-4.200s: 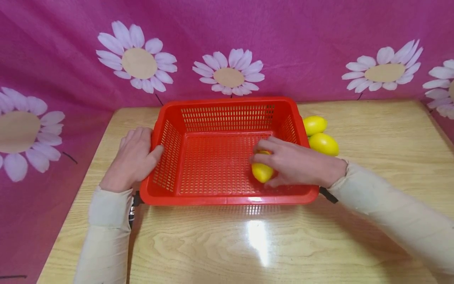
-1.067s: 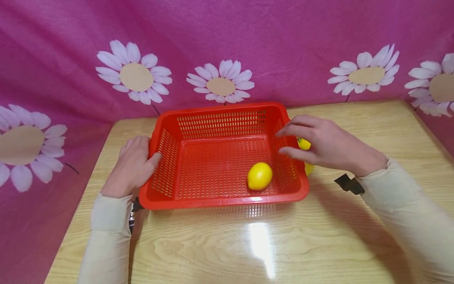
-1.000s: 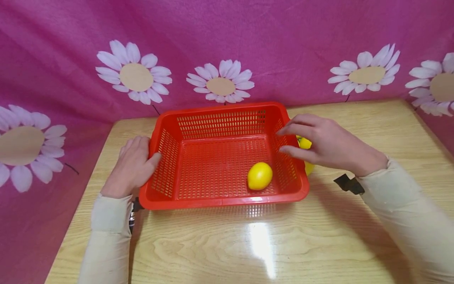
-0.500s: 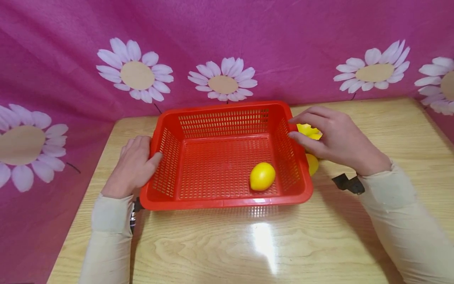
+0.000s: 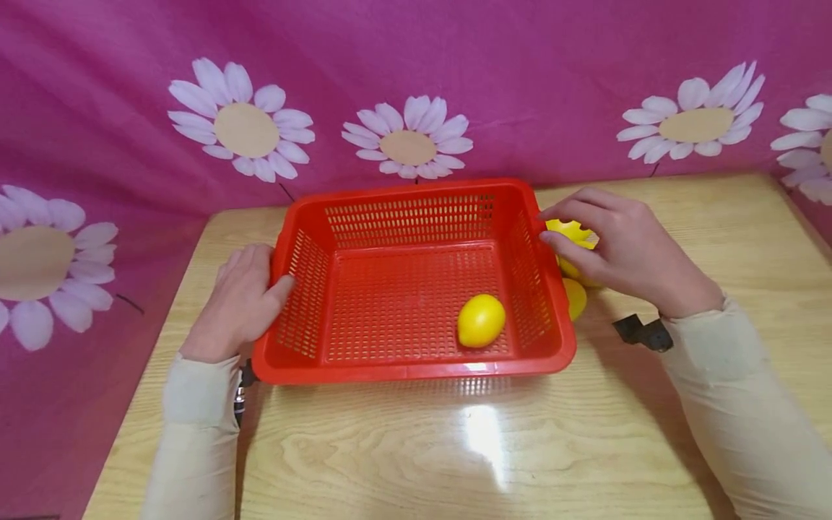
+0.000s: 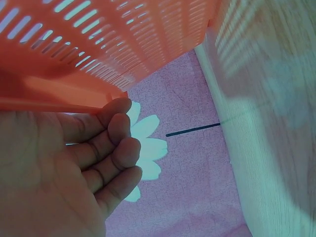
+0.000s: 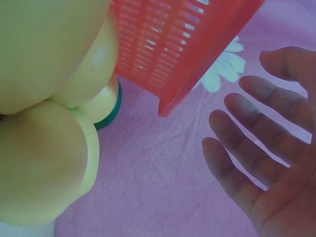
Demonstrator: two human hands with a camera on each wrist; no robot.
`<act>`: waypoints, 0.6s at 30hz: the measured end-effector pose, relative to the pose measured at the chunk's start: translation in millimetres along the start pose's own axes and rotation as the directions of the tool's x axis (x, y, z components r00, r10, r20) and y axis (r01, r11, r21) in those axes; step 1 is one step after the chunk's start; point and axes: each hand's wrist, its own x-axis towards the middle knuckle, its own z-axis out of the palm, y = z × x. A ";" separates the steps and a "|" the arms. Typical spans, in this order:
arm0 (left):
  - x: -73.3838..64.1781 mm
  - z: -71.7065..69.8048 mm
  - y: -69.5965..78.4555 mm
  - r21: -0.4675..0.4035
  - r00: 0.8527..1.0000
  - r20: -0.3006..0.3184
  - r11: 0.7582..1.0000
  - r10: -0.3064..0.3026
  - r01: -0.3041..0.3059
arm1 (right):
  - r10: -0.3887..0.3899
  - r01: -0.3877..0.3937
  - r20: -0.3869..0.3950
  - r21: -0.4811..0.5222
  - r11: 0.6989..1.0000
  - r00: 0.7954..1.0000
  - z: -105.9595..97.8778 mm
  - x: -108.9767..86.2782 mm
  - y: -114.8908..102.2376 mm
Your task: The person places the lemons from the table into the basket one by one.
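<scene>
Wood-grain worktop point(image 5: 364, 448), floral cloth point(image 5: 520, 87) behind. Left grip point(image 5: 240, 300) clamped on red basket point(image 5: 416, 372) by its rim; right grip point(image 5: 627, 245) arched, digits apart, over yellow fruits point(image 5: 575, 300). Basket's long axis runs grip to grip; lemon point(image 5: 482, 320) inside, left of right grip, tip near-left.

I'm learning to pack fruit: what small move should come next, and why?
Probably bring the right hand to an outer lemon beside the basket: the hand is open, empty and near it, and the basket has room around the inner lemon.
</scene>
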 end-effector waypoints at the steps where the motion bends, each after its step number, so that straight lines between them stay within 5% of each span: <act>1: -0.2 -0.1 -0.3 0.002 1.000 0.002 1.000 -0.002 0.002 | 0.002 -0.002 0.000 0.000 1.000 1.000 0.0 0.4 1.0; 13: 0.4 -1.0 0.6 0.031 1.000 -0.025 0.999 0.018 -0.018 | 0.140 -0.135 0.163 -0.038 0.990 0.977 1.8 -0.2 10.1; 18: 0.1 -0.2 0.6 0.024 1.000 -0.013 1.000 0.010 -0.010 | 0.146 -0.139 0.173 -0.054 0.989 0.974 3.1 -2.2 13.4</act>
